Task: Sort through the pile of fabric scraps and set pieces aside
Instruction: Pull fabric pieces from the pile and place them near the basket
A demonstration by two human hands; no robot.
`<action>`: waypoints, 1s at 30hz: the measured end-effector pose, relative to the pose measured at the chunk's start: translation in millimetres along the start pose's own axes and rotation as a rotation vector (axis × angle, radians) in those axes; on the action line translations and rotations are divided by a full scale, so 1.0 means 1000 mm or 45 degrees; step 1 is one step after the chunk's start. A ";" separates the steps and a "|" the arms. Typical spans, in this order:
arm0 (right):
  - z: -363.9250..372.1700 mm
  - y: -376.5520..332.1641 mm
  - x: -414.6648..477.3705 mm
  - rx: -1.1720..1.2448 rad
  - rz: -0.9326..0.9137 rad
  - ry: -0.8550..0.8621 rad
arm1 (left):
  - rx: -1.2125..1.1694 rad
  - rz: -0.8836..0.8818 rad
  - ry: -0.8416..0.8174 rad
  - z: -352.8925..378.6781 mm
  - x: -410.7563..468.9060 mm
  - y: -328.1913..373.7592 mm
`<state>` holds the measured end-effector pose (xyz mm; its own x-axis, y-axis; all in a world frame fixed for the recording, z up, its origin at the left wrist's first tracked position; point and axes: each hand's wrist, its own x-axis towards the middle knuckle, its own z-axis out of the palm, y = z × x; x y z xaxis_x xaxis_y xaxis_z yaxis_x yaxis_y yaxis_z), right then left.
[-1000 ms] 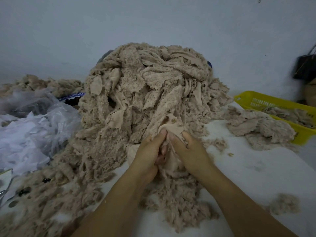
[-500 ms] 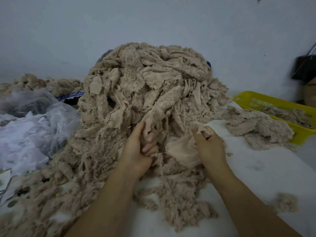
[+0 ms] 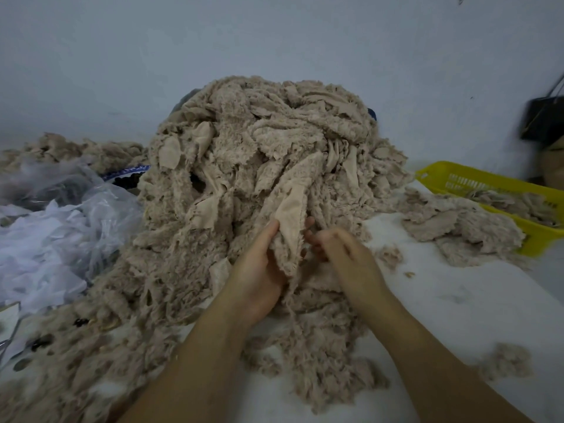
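Scrap of beige fleecy fabric with a smooth backing, stood up at the front foot of the tall mound of matching beige fabric scraps, not yet free of it. Pinched in the grip of the left hand, thumb along one edge and fingertips showing past the other. Met from the other side by the right hand, blurred, fingers bent close to the scrap's lower edge; could not tell whether that grip had closed on the cloth or hung just beside it.

Judged as the pulling-out step, with most of the mound unsorted. Called for a second hold low on the scrap, then a slow draw up and toward the body, so that tangled neighbours fell away instead of trailing along. Wanted a light shake before carrying. Seemed best carried right, over the white table, to the small flat heap of beige pieces lying against the yellow slotted plastic basket. Risked bringing down loose strips from the steep face above if tugged sharply.
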<state>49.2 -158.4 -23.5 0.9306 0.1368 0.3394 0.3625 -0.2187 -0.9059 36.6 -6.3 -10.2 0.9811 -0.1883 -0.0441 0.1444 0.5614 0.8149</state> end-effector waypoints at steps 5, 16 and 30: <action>0.022 0.008 -0.005 -0.286 -0.135 -0.324 | 0.086 -0.040 0.084 0.000 0.001 -0.004; 0.008 0.009 -0.003 -0.185 -0.029 -0.391 | -0.502 0.234 0.372 -0.031 0.014 0.018; -0.003 0.010 0.006 0.208 0.392 -0.007 | 0.873 0.017 -0.199 -0.002 -0.008 -0.010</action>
<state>58.7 -162.2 -29.8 0.9947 0.0936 0.0429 0.0516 -0.0928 -0.9943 27.2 -8.3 -18.9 0.9447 -0.3278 0.0099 -0.0315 -0.0606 0.9977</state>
